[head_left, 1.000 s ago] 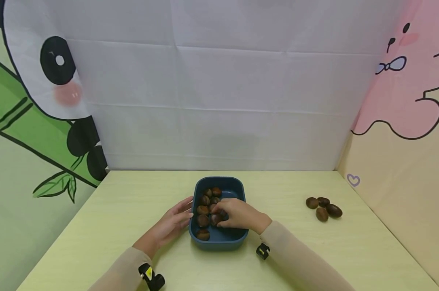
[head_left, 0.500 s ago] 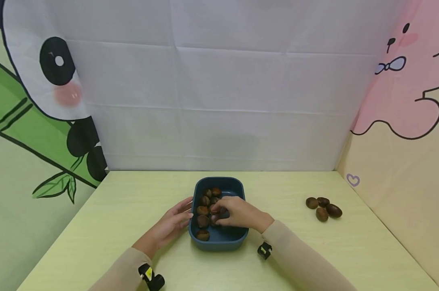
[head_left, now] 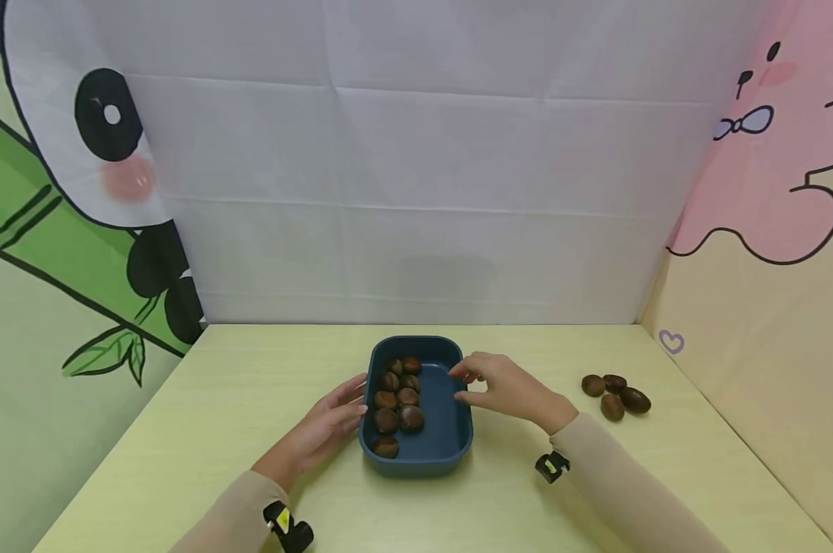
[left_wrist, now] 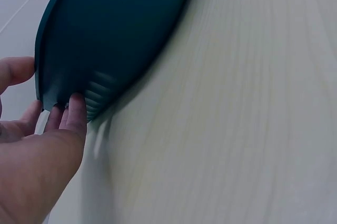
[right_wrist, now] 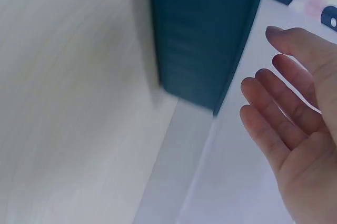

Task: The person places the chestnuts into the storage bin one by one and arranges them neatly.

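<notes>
A dark blue rectangular box (head_left: 446,438) stands on the table. Several chestnuts (head_left: 408,397) lie along its left half in two columns, one longer than the other. My left hand (head_left: 326,426) rests its fingertips against the box's left wall; the left wrist view has those fingers (left_wrist: 77,112) touching the outer side, the thumb near the rim. Over the right rim is my right hand (head_left: 502,388), thumb and fingers apart, nothing between them. The right wrist view gives the same relaxed hand (right_wrist: 300,108) beside the box wall (right_wrist: 197,39).
To the right on the table lies a small group of brown oval nuts (head_left: 613,408), one longer and darker than the others. A white cloth backdrop (head_left: 416,192) rises at the table's far edge. Printed panels flank both sides.
My right hand has let go of a chestnut in the right-hand column and moved right, out over the rim. The left hand and the box have stayed where they were.
</notes>
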Motion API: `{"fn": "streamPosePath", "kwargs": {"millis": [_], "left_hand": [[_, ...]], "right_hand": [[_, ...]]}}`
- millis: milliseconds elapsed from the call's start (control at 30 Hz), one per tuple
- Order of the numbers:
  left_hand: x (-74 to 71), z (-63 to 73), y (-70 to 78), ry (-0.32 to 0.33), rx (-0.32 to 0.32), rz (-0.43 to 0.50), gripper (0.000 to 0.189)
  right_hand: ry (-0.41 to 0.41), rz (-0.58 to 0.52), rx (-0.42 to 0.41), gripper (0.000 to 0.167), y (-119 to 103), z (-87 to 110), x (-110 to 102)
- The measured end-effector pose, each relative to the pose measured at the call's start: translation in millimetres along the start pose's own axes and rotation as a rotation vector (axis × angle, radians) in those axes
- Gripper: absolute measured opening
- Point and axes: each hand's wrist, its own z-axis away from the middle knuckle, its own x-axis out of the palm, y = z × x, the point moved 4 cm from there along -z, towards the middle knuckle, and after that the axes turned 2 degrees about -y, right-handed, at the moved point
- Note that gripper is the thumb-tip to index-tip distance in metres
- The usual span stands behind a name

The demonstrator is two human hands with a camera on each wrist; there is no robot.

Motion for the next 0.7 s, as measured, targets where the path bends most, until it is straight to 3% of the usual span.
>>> {"fn": "streamPosePath", "kwargs": {"millis": [233, 700], "left_hand": [[-0.7, 0.8, 0.0, 0.005, 0.001, -0.004, 0.073], [0.1, 1.5, 0.8, 0.022, -0.003, 0.003, 0.068]], "right_hand": [[0.051, 0.059, 0.121, 0.029, 30.1, 38.5, -24.9], [0.150, 0.087, 0.479, 0.027, 98.0, 144.7, -63.0]]}}
